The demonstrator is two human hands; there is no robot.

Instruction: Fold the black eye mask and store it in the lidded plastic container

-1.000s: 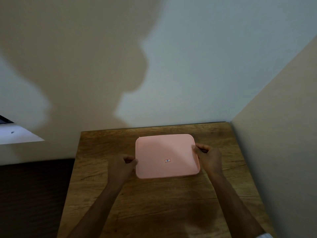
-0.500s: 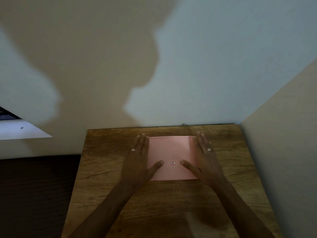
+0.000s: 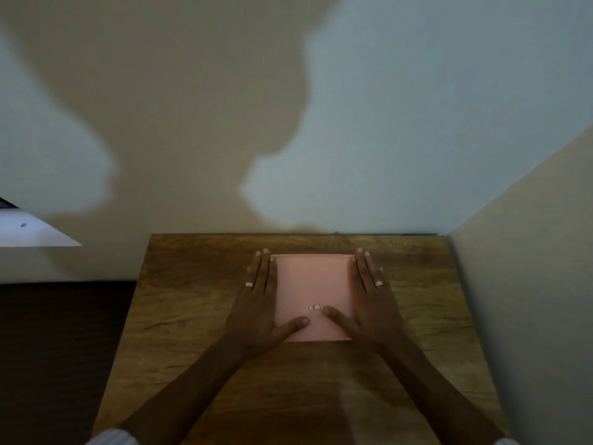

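Observation:
A pink plastic container [image 3: 313, 284] with its lid on rests on the wooden table [image 3: 199, 316], a small sticker near the lid's front. My left hand [image 3: 261, 306] lies flat on the lid's left side, fingers straight and pointing away from me, thumb on the lid. My right hand [image 3: 372, 303] lies flat on the right side in the same way. Each hand wears a ring. The black eye mask is not visible anywhere in view.
The table stands in a corner, with a pale wall [image 3: 385, 123] right behind it and a beige wall [image 3: 529, 284] along its right edge. A white ledge [image 3: 29, 231] juts out at the left. Dark floor [image 3: 57, 348] lies left of the table.
A second ago both hands gripped the container's side edges with curled fingers. They have since opened and now lie flat on top of the lid.

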